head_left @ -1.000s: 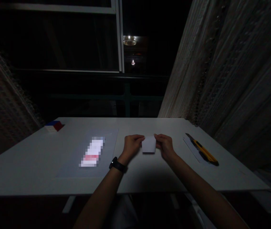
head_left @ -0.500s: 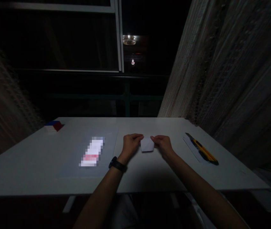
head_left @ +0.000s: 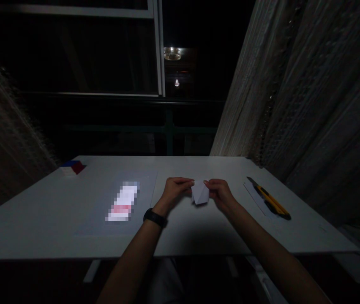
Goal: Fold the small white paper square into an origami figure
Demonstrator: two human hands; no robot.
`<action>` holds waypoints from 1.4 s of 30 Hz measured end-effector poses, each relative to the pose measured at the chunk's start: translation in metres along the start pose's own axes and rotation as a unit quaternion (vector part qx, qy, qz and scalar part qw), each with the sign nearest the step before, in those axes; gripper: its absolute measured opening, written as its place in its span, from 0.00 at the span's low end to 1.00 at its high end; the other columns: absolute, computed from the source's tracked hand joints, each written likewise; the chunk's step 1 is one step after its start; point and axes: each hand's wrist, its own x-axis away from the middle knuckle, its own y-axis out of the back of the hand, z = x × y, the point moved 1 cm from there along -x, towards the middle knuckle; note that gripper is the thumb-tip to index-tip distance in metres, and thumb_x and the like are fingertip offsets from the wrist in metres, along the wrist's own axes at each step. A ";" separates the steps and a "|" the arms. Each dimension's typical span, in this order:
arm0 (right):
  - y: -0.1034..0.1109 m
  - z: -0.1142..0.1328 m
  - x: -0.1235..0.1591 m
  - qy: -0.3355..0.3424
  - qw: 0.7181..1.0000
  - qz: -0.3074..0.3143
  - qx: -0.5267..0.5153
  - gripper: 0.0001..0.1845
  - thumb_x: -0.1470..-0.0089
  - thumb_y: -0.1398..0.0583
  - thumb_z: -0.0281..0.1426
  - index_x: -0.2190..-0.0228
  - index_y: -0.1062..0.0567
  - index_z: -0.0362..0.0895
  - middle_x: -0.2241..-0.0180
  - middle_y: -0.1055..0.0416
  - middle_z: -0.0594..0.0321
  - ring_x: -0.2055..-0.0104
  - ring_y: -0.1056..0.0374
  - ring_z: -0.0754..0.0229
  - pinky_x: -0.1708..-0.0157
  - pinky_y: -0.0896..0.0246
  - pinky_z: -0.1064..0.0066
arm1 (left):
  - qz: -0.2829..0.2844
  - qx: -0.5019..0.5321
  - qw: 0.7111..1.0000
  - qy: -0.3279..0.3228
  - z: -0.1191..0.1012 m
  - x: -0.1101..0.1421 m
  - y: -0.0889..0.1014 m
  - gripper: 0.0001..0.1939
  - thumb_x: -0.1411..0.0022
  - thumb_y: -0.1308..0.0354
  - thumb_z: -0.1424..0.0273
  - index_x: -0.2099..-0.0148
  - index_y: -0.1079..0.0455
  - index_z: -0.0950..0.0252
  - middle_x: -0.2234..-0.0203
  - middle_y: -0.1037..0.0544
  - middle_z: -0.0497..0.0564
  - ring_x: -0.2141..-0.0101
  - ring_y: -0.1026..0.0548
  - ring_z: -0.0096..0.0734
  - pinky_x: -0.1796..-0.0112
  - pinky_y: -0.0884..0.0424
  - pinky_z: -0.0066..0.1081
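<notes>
A small piece of folded white paper [head_left: 200, 194] is held up just above the white table [head_left: 180, 240]. My left hand [head_left: 176, 191], with a dark watch [head_left: 155, 217] on its wrist, pinches the paper's upper left corner between thumb and fingers. At the upper right corner my right hand [head_left: 220, 192] grips it the same way. Slanting creases and a pointed flap show on the side facing me. Fingers behind the paper are partly hidden.
Left of my hands, a lit, pixelated phone-like screen [head_left: 123, 200] lies on a pale sheet [head_left: 146, 211]. A blue, red and white cube [head_left: 71, 167] sits far left. At right lies a yellow-black utility knife [head_left: 270, 199] on a white strip. Curtains [head_left: 240, 84] flank a dark window.
The paper has turned in my hands and shifted slightly right, so a pointed flap now shows where a flat face was. Both hands have moved a little to the right with it.
</notes>
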 end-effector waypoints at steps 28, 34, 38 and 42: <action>-0.009 -0.014 -0.003 0.078 0.991 -0.108 0.026 0.16 0.69 0.31 0.38 0.82 0.27 0.39 0.81 0.29 0.61 0.79 0.35 0.64 0.78 0.36 0.72 | -0.083 -0.074 0.993 -0.033 0.014 -0.009 0.001 0.23 0.54 0.36 0.66 0.56 0.27 0.71 0.66 0.22 0.58 0.65 0.25 0.37 0.60 0.31 0.36; -0.023 -0.016 0.003 0.082 0.991 -0.108 0.007 0.17 0.69 0.32 0.40 0.82 0.28 0.40 0.81 0.29 0.62 0.78 0.34 0.62 0.79 0.36 0.72 | -0.143 -0.213 0.960 -0.111 0.016 -0.003 0.004 0.17 0.48 0.41 0.66 0.56 0.27 0.65 0.63 0.22 0.56 0.62 0.25 0.39 0.59 0.32 0.35; -0.032 -0.014 0.004 0.072 0.992 -0.108 -0.009 0.18 0.69 0.32 0.40 0.82 0.28 0.39 0.82 0.30 0.62 0.79 0.34 0.63 0.79 0.36 0.72 | -0.141 -0.272 0.937 -0.165 0.006 0.005 -0.001 0.17 0.41 0.49 0.64 0.52 0.29 0.64 0.60 0.24 0.56 0.61 0.26 0.37 0.59 0.33 0.34; -0.045 -0.011 0.003 0.064 0.989 -0.131 -0.030 0.18 0.70 0.31 0.40 0.81 0.28 0.39 0.82 0.30 0.63 0.80 0.35 0.64 0.80 0.36 0.72 | -0.143 -0.323 0.910 -0.217 0.000 0.007 -0.006 0.18 0.38 0.53 0.66 0.49 0.32 0.66 0.60 0.26 0.57 0.60 0.29 0.35 0.57 0.35 0.34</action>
